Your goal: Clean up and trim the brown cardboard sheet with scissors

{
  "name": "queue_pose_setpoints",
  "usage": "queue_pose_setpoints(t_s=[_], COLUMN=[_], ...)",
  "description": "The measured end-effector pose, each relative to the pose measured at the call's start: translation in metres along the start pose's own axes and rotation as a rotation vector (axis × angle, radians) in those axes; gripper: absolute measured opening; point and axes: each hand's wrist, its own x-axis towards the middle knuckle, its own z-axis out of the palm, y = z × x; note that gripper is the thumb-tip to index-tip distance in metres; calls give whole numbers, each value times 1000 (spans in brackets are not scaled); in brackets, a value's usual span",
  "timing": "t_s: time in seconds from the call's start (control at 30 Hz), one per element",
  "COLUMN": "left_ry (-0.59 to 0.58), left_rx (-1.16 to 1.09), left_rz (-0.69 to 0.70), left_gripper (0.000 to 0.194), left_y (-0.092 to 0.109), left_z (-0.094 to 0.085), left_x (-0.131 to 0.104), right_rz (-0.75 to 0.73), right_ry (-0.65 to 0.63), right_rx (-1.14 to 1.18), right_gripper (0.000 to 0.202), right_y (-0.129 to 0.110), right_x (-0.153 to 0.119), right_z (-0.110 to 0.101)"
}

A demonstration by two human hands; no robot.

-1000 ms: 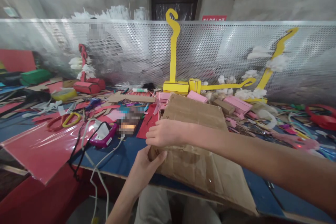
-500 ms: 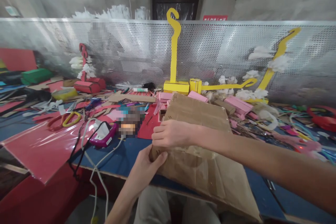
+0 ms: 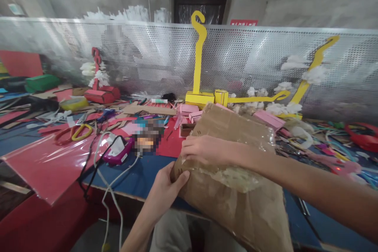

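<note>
On the blue table (image 3: 130, 179), both hands' fingers (image 3: 183, 177) grip the brown cardboard (image 3: 233, 201) at its left edge.

- scissors (image 3: 82, 132), left of the fingers (image 3: 189, 150)
- purple box (image 3: 118, 158), left, nearer them
- upright yellow hook (image 3: 197, 63), beyond them
- green block (image 3: 42, 82), far left, beyond them

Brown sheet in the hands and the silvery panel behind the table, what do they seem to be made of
Brown sheet: most likely cardboard, dull and creased, with shiny patches that look like clear tape. Silvery panel: probably perforated metal, judging by its rows of small holes and bright sheen.
</note>
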Motion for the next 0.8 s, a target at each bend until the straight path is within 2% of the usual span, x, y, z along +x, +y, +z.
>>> queue_pose_setpoints(t_s=[0.1,0.2,0.23,0.3,0.37,0.43,0.63,0.8], left_ry=[-4,-7,-1,23,46,64,94,82], left_rx=[-27,-54,-55,-41,-11,30,97,78], left_rz=[-9,-9,-9,-8,3,9,-3,7], left_gripper=[36,36,36,35,34,34,37,38], left_y=[1,1,1,1,1,2,6,10], left_z=[0,3,4,8,12,15,23,28], left_x=[-2,-5,-6,-9,-12,-13,-15,-16], right_rz=[269,564,638,718,742,745,741,668], right_ry=[72,130,105,-25,-167,-235,-287,-232], right_rx=[167,188,176,135,79,33,37,104], right_gripper=[17,26,35,50,57,55,40,28], right_y=[-16,-32,-36,-42,-45,-47,-51,-48], right_x=[5,14,17,23,28,32,30,20], right_z=[4,4,3,0,-4,-7,-17,-11])
